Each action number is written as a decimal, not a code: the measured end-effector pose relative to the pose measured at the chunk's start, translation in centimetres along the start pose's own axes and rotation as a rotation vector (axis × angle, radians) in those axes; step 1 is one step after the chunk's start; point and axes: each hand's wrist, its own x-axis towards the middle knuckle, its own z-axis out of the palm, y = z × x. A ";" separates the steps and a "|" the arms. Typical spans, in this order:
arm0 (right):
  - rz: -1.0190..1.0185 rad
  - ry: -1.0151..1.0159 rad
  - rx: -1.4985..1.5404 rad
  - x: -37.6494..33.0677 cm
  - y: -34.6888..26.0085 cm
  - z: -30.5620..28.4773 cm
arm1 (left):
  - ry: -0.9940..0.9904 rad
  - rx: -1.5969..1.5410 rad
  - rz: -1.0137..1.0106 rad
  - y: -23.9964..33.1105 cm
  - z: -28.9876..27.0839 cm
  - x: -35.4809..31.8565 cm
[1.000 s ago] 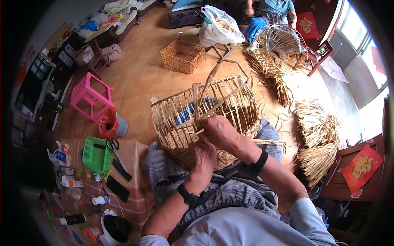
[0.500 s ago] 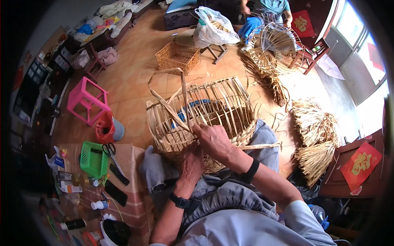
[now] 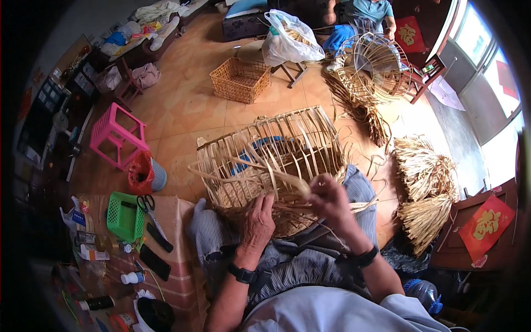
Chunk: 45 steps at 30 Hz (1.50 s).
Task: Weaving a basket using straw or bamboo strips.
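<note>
Straw strip point(image 3: 290, 179), seemingly pinched in blurred right fingers point(image 3: 321, 188).

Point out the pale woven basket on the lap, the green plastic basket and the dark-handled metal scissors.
Pale woven basket point(image 3: 327, 159), head view: its right-hand part.
Green plastic basket point(image 3: 123, 228), head view: its perforated side.
Dark-handled metal scissors point(image 3: 156, 223), head view: the blades.
</note>
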 end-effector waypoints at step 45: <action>-0.028 0.227 0.571 -5.1 1.9 -9.2 | 0.367 -0.403 -0.311 -1.6 -5.8 -0.4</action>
